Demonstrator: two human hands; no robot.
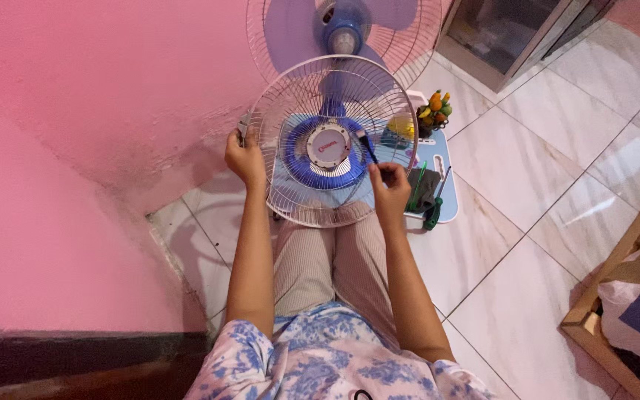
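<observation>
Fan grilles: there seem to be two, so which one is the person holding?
The nearer grille, with the round blue-and-white centre, held by the left hand. The other grille remains behind the fan blades.

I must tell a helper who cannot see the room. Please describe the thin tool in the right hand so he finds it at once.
Start at the round white wire fan guard held over the person's lap. At its right side, the right hand pinches a small brush with a dark handle, its tip near the guard's blue centre. Unlike the green-handled tools on the tray, it is held.

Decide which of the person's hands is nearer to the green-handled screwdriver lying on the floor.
Right. The right hand, holding a small brush against the fan guard, is just left of the green-handled screwdriver; the left hand grips the guard's far rim.
</observation>
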